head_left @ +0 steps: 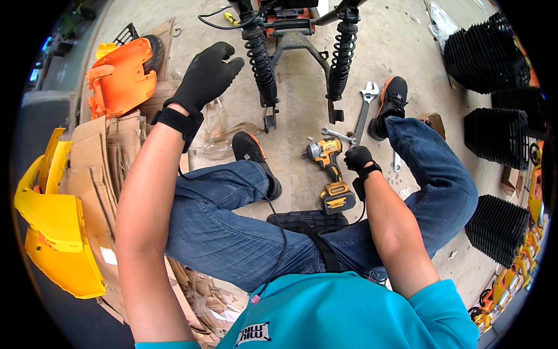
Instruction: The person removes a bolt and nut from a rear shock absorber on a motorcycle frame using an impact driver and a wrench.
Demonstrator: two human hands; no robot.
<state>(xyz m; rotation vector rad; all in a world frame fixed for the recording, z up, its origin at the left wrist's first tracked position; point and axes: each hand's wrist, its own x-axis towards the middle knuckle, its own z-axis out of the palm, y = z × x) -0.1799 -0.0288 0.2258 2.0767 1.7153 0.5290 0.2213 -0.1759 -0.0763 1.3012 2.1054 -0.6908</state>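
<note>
My left hand (208, 74), in a black glove, is raised beside the left black coil-spring shock absorber (258, 55). Its fingers are bent, with a gap between them and the thumb, and nothing shows in it. My right hand (359, 159), also gloved in black, is closed low over the floor; whatever it may hold is hidden. Right beside it stands a yellow and black cordless impact wrench (328, 160). A large adjustable wrench (365, 110) lies just beyond this hand, its handle end close to the fingers. A smaller wrench (339, 135) lies to the left of it.
A vehicle frame (296, 42) with a right shock absorber (343, 58) stands ahead. Orange (125, 75) and yellow body panels (55, 218) lie left, by flattened cardboard (93, 151). Stacked black plastic parts (497, 131) line the right. Another wrench (397, 161) lies near my right leg.
</note>
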